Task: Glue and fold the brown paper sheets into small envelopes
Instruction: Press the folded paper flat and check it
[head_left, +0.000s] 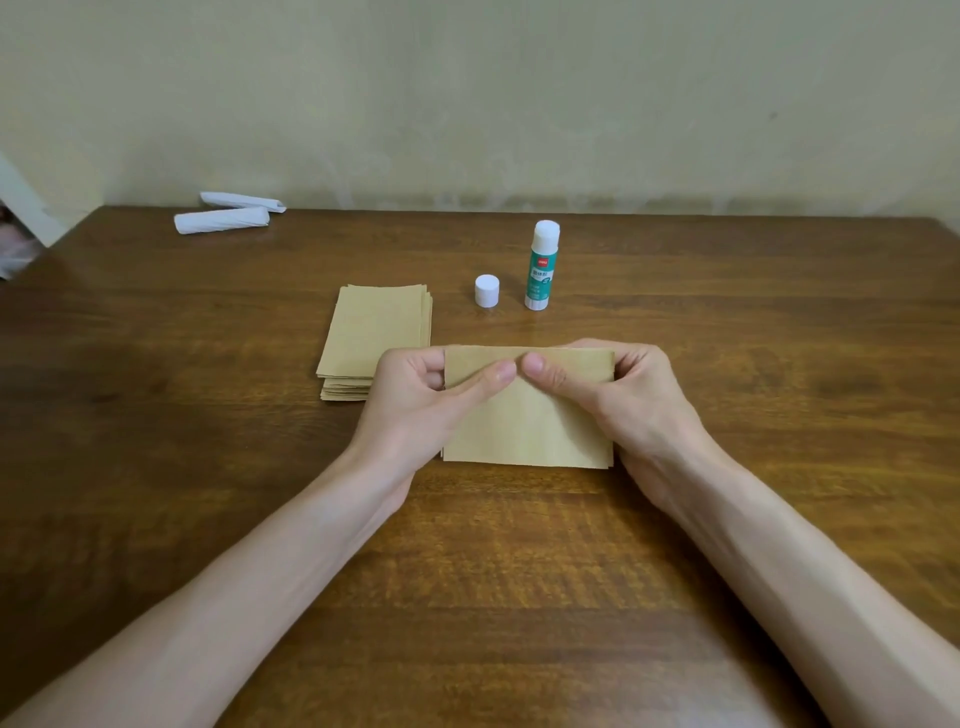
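The dark brown wooden counter (519, 571) fills most of the view, its grain running side to side, and its far edge meets a plain, pale, slightly stained wall (467, 104). Both bare forearms reach in from the near edge. The left hand (415, 400) and right hand (634, 400) hold the folded brown paper sheet (530, 421) at the middle of the counter. Each hand pinches its upper edge, with the thumbs nearly meeting on top and the fingers curled behind, clamped on the paper. This looks like pressing a fold or a glued flap flat, though no glue line shows. The sheet's near edge lies on or just above the wood; I cannot tell which. A stack of flat brown paper sheets (374, 332) lies just left of the work, probably kept there for the next pick. Beyond it stands a white and green glue stick (543, 267), upright and uncapped, with its small white cap (487, 291) beside it, likely left off for repeated use. Two white rolled paper pieces (223, 219) lie at the far left corner, well apart from the task
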